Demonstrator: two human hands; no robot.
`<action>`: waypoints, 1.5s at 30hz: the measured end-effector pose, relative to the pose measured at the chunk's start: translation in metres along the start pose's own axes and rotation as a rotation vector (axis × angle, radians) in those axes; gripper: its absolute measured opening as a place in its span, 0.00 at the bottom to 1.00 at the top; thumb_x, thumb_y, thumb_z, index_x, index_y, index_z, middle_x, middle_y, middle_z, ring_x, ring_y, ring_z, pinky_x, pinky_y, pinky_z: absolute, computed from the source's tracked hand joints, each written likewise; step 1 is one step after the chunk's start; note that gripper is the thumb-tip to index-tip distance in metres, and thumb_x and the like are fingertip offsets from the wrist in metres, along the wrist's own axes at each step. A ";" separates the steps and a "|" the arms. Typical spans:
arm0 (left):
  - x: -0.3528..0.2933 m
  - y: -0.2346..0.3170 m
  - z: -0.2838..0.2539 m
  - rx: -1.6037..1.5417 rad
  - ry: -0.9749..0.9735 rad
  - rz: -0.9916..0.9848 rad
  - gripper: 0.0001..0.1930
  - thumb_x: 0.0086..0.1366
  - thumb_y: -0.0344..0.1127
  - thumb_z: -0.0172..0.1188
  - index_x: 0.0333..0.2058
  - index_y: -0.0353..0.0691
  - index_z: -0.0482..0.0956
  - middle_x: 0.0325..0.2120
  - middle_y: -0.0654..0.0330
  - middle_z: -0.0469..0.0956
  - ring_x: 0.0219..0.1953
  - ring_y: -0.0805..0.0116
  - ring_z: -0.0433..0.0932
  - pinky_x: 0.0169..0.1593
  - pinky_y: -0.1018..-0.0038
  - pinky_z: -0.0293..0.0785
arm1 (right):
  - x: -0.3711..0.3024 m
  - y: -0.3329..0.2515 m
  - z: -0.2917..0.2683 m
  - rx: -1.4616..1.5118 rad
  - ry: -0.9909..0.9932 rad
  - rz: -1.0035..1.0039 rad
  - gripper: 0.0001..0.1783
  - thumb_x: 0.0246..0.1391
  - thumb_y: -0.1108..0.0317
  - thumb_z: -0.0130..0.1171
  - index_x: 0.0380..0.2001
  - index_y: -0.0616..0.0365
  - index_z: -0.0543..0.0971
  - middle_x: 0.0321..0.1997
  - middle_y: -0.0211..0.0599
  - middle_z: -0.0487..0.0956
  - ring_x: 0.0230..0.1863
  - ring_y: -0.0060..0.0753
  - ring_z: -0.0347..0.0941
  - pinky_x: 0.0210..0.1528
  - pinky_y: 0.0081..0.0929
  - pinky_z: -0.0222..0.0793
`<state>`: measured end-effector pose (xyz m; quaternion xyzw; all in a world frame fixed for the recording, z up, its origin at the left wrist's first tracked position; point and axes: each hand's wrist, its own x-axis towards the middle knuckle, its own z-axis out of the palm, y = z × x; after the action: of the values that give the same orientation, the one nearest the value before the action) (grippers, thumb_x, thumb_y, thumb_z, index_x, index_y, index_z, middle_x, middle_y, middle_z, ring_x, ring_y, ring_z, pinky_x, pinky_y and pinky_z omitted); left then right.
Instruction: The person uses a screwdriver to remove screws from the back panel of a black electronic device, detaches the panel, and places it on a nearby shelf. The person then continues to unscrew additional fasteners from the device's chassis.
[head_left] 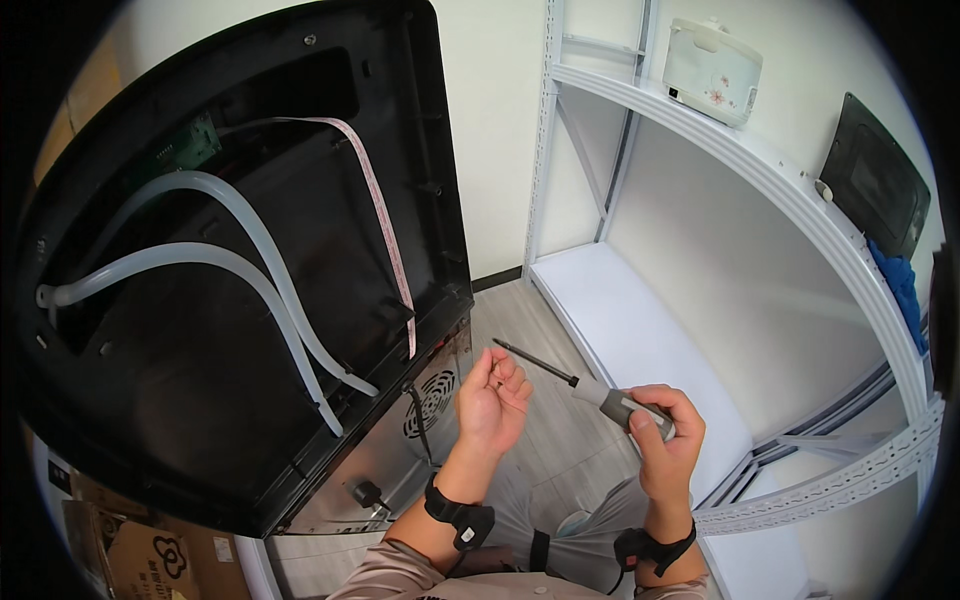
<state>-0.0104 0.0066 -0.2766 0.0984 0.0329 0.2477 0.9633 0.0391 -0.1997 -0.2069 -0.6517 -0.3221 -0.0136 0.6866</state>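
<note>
My right hand (668, 440) is wrapped round the grey handle of an electric screwdriver (622, 408). Its long dark bit points up and left, toward my left hand (492, 410). The fingers of my left hand are curled together just below the bit's tip; what they pinch, if anything, is too small to make out. To the left, a large black plastic cover (200, 350) stands raised on a metal machine body (340, 490). Inside the cover are two pale hoses (230, 195), a flat ribbon cable (380, 210) and a green circuit board (195, 145).
A white metal shelf rack (640, 320) curves along the right. On its upper shelf sit a white appliance (712, 75), a dark panel (875, 175) and a blue cloth (897, 295). Cardboard boxes (150, 550) stand at the lower left. A black cable (420, 425) hangs beside the machine's round vent.
</note>
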 end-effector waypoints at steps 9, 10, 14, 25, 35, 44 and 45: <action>-0.008 0.004 0.018 -0.105 -0.154 -0.071 0.14 0.71 0.38 0.44 0.45 0.39 0.75 0.18 0.70 0.61 0.20 0.76 0.57 0.26 0.78 0.57 | 0.007 0.001 0.019 0.069 -0.036 0.038 0.09 0.55 0.74 0.60 0.39 0.65 0.77 0.39 0.36 0.81 0.38 0.24 0.74 0.44 0.23 0.69; -0.008 0.004 0.015 -0.065 -0.151 -0.056 0.14 0.71 0.39 0.44 0.45 0.39 0.75 0.17 0.71 0.60 0.19 0.76 0.56 0.25 0.78 0.56 | 0.008 0.001 0.020 0.070 -0.041 0.034 0.09 0.55 0.74 0.60 0.40 0.65 0.77 0.39 0.36 0.81 0.38 0.23 0.74 0.43 0.23 0.70; -0.014 0.004 0.034 0.072 -0.107 0.023 0.16 0.73 0.44 0.44 0.47 0.41 0.75 0.15 0.72 0.55 0.18 0.79 0.53 0.23 0.79 0.52 | 0.009 0.003 0.022 0.075 -0.047 0.042 0.09 0.56 0.73 0.60 0.40 0.65 0.78 0.39 0.36 0.81 0.37 0.23 0.74 0.42 0.22 0.70; -0.009 0.001 0.042 0.237 -0.031 0.112 0.14 0.75 0.44 0.45 0.48 0.45 0.74 0.15 0.73 0.51 0.18 0.81 0.50 0.23 0.81 0.50 | 0.013 0.009 0.025 0.092 -0.050 0.069 0.13 0.58 0.65 0.61 0.40 0.64 0.77 0.36 0.37 0.79 0.30 0.21 0.73 0.33 0.19 0.70; -0.010 0.002 0.047 0.170 -0.001 0.130 0.14 0.75 0.43 0.44 0.51 0.44 0.71 0.16 0.73 0.50 0.18 0.82 0.49 0.23 0.82 0.50 | 0.014 0.010 0.025 0.081 -0.047 0.061 0.14 0.58 0.64 0.61 0.40 0.64 0.77 0.35 0.36 0.79 0.30 0.20 0.72 0.33 0.19 0.70; -0.004 0.008 0.041 0.073 -0.048 0.178 0.13 0.75 0.43 0.43 0.52 0.50 0.72 0.15 0.73 0.50 0.18 0.82 0.49 0.23 0.81 0.49 | 0.013 0.010 0.027 0.093 -0.029 0.067 0.13 0.58 0.65 0.60 0.40 0.64 0.77 0.34 0.36 0.79 0.28 0.20 0.72 0.32 0.18 0.69; -0.004 0.008 0.041 0.083 -0.045 0.183 0.13 0.75 0.42 0.44 0.52 0.50 0.71 0.15 0.73 0.50 0.18 0.82 0.49 0.23 0.81 0.49 | 0.013 0.010 0.027 0.094 -0.028 0.067 0.13 0.58 0.65 0.60 0.40 0.64 0.77 0.34 0.36 0.79 0.28 0.20 0.72 0.32 0.18 0.69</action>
<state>-0.0127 0.0046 -0.2345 0.1465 0.0124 0.3309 0.9322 0.0429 -0.1687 -0.2116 -0.6295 -0.3098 0.0338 0.7118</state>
